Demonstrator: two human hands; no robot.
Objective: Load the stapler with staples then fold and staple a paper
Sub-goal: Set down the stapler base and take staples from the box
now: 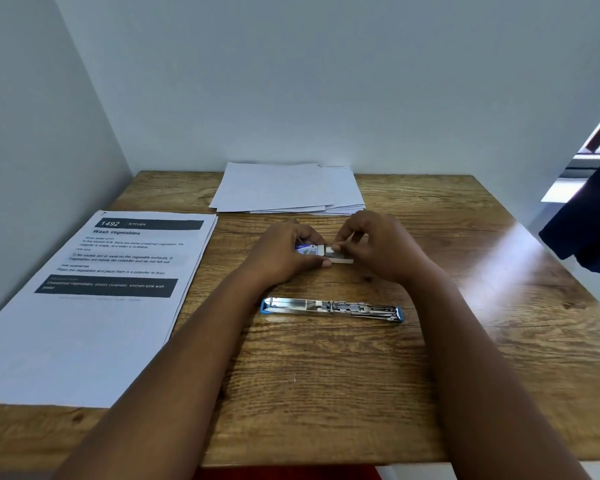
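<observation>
A blue and silver stapler (331, 309) lies swung fully open and flat on the wooden table (326, 393), its metal channel facing up, just nearer to me than both hands. My left hand (284, 254) grips a small blue and white staple box (307, 249). My right hand (378, 247) pinches the box's white inner tray (340, 256), which sticks out to the right. Whether staples lie in the tray is hidden. A stack of blank white paper (288, 188) rests at the table's far edge.
Printed sheets headed "Wash Vegetables" (101, 299) cover the table's left side, overhanging its edge. White walls close in the left and back. A dark blue cloth (589, 230) hangs at the right. Sunlight glares on the table's right part.
</observation>
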